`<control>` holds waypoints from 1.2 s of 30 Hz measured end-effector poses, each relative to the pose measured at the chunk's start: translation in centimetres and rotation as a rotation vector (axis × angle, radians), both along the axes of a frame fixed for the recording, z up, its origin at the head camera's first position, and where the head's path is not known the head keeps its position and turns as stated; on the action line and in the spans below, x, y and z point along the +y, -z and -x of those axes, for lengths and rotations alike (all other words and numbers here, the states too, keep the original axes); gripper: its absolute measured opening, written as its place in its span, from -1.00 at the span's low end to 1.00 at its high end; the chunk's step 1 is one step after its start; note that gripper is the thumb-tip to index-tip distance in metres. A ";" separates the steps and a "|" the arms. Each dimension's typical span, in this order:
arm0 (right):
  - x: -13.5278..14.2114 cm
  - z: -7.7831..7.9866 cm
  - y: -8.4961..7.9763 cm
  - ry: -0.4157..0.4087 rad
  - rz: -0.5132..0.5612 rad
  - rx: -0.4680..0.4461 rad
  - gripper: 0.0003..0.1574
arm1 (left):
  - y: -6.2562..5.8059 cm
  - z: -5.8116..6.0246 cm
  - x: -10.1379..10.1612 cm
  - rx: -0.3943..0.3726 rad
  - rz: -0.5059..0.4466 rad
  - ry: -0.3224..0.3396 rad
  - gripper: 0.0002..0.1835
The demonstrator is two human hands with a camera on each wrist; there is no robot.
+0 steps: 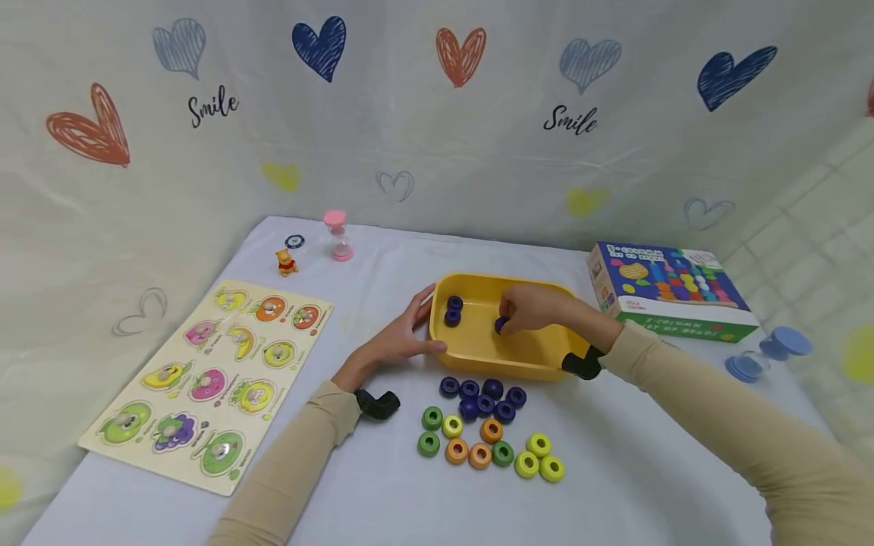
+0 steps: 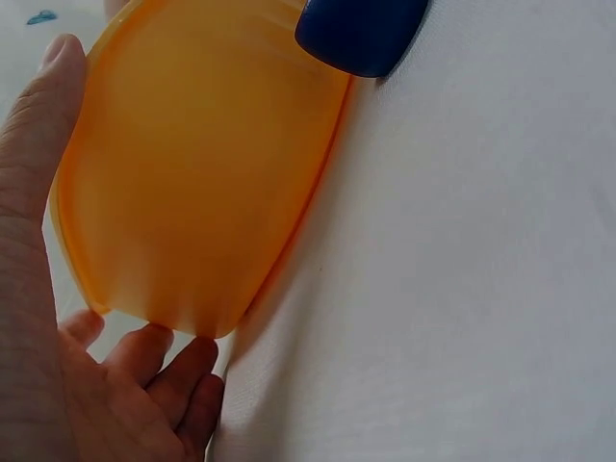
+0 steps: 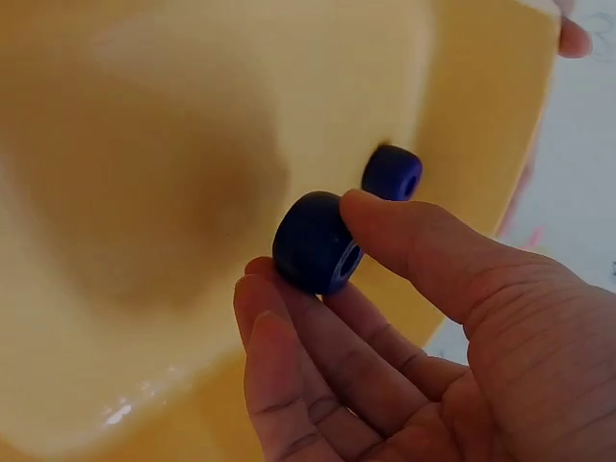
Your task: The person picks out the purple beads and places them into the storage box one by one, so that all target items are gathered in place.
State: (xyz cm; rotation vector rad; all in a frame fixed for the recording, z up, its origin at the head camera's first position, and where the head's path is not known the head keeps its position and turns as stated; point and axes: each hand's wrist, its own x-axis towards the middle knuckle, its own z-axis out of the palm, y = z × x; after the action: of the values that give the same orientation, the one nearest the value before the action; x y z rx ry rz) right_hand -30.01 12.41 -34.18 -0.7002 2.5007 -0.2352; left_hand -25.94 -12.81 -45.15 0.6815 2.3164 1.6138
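A yellow plastic tray (image 1: 471, 343) stands on the white-covered table. My left hand (image 1: 401, 337) holds its left end, with the thumb along the front side and the fingertips (image 2: 154, 339) against the end wall. Inside the tray, my right hand (image 1: 536, 305) pinches a dark blue bead (image 3: 313, 241) between thumb and fingers, close over the tray floor. Two more dark blue beads (image 1: 453, 316) lie at the tray's left end. In front of the tray, several loose dark blue beads (image 1: 485, 405) sit in a cluster.
Nearer me lie green beads (image 1: 429, 444), orange beads (image 1: 480, 456) and yellow beads (image 1: 527, 464). A fruit puzzle board (image 1: 218, 356) is at the left. Behind it stand a bear figurine (image 1: 286, 262) and a pink hourglass (image 1: 339, 236). At the right are a bead-set box (image 1: 672, 284) and a blue hourglass (image 1: 766, 355).
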 end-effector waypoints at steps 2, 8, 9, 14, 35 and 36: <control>-0.5 0.2 0.3 -0.016 -0.023 -0.006 -0.63 | -0.1 0.0 0.0 -0.001 0.000 0.010 0.13; -1.8 0.4 0.6 -0.128 -0.083 0.011 -0.67 | -2.0 -0.8 -0.2 -0.031 -0.012 0.038 0.16; -1.9 0.5 0.7 -0.140 -0.089 0.011 -0.68 | -2.4 -1.0 -0.2 -0.034 -0.011 0.044 0.16; -2.8 0.6 1.0 -0.129 -0.100 -0.042 -0.65 | -2.6 -0.9 -0.2 -0.041 0.000 0.058 0.15; -6.5 0.8 1.7 -0.092 0.065 -0.073 -0.88 | -2.4 -0.9 -0.2 -0.047 -0.011 0.056 0.11; -6.5 0.9 1.8 -0.092 0.072 -0.071 -0.89 | -2.0 -0.8 -0.2 -0.044 -0.009 0.048 0.11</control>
State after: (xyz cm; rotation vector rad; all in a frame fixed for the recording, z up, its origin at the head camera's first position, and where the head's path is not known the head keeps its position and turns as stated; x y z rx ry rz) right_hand -30.90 5.90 -35.98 -0.8203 2.3961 -0.3127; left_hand -25.18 -13.05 -43.13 0.6919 2.2458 1.6031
